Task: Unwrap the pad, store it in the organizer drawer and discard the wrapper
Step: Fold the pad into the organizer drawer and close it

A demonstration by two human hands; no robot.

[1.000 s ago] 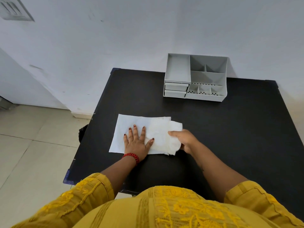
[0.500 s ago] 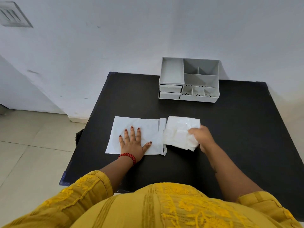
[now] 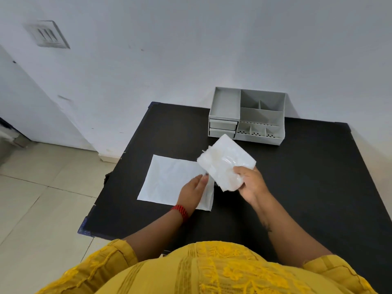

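Folded white pad (image 3: 224,161): gripped in right hand (image 3: 250,183), raised above black surface (image 3: 307,177). Flat white wrapper (image 3: 169,180): at 9 o'clock, left hand (image 3: 192,193) fingertips pinching its edge. Grey plastic organizer (image 3: 247,115): at 12 o'clock, drawers closed.

Right hand (image 3: 249,184) raised, gripping

Black table (image 3: 297,187), flat wrapper (image 3: 169,181), grey organizer (image 3: 247,115)

My left grip (image 3: 192,190) covers the wrapper's (image 3: 169,181) five o'clock corner; the pad (image 3: 226,164) blurs; the worktop (image 3: 318,187) runs off at three o'clock.
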